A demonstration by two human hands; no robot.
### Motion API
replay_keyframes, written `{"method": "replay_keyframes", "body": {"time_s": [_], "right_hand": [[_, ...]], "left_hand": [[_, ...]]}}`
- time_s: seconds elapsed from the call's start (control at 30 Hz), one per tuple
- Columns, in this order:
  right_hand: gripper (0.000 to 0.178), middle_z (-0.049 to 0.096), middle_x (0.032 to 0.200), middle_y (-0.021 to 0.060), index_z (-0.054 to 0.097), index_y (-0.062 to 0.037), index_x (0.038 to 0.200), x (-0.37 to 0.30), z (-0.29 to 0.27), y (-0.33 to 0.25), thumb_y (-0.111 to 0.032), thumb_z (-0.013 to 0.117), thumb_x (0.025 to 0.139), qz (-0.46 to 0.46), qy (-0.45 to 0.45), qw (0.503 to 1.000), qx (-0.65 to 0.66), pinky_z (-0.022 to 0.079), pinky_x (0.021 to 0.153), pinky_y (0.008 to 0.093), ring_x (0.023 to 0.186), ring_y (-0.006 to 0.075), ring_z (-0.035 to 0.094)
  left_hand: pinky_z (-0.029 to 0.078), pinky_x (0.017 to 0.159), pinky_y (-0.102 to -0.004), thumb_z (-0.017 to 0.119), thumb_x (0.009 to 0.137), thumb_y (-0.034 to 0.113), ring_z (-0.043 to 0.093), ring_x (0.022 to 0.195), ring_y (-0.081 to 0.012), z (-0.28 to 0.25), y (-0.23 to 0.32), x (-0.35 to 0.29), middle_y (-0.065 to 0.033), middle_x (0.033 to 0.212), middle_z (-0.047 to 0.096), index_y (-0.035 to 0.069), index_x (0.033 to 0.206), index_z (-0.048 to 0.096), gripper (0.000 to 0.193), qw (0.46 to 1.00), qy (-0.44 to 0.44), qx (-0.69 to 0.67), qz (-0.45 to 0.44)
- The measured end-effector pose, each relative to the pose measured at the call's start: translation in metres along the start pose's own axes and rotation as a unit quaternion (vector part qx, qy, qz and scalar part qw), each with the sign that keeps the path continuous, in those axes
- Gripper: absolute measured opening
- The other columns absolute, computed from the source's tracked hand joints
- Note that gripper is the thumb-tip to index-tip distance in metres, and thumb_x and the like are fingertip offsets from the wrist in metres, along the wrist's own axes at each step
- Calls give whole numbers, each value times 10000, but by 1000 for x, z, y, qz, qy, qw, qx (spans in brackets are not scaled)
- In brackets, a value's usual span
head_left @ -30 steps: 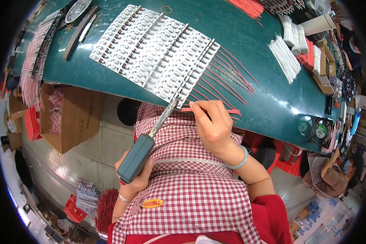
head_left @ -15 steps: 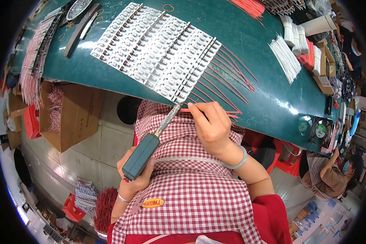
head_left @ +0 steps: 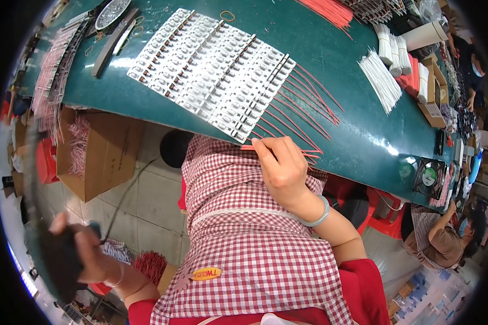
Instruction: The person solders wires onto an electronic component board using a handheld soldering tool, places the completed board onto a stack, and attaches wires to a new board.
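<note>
My right hand [head_left: 281,168] pinches a few thin red wires [head_left: 255,147] at the near edge of the green table [head_left: 336,81], just below a panel of white component strips [head_left: 211,70]. More red wires [head_left: 303,114] fan out from the panel's right side. My left hand [head_left: 87,254] is low at the far left, away from the table, closed around a teal-handled soldering iron [head_left: 54,260] that is blurred by motion. The iron's dark cable [head_left: 126,189] runs up toward the table edge. A red-and-white checked apron [head_left: 244,238] covers my lap.
An open cardboard box [head_left: 100,154] with pink wires stands under the table on the left. White wire bundles [head_left: 379,81], a red wire bundle [head_left: 331,11] and a small fan [head_left: 429,176] lie on the right. Another person [head_left: 439,238] sits at the lower right.
My left hand has swung the soldering iron down and to the left, away from the strips by the table edge. My right hand stays at the edge with the red wires.
</note>
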State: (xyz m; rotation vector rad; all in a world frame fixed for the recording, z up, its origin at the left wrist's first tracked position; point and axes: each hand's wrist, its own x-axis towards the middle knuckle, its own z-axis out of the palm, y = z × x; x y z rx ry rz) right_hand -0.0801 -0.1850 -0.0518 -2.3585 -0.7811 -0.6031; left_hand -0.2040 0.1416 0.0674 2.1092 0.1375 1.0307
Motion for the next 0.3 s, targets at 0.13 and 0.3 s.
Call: {"method": "replay_keyframes", "body": {"time_s": [0.13,0.3], "right_hand": [[274,637,878,93,691,38,993,4,-2,4,38,686,719,16,15,999,30,495,598,329,747,235,607],[343,688,906,101,730,-54,1062,38,-26,48,96,711,754,37,39,998,18,538,632,352,773,250,645]], "left_hand": [[282,481,-206,592,890,23,406,512,-79,-9,-3,30,-148,868,606,-152,1275,521,429,998,16,-65,-21],[365,447,-234,672,860,115,438,421,-118,60,-14,16,-257,1126,643,-106,1407,418,642,995,17,-75,-60]]}}
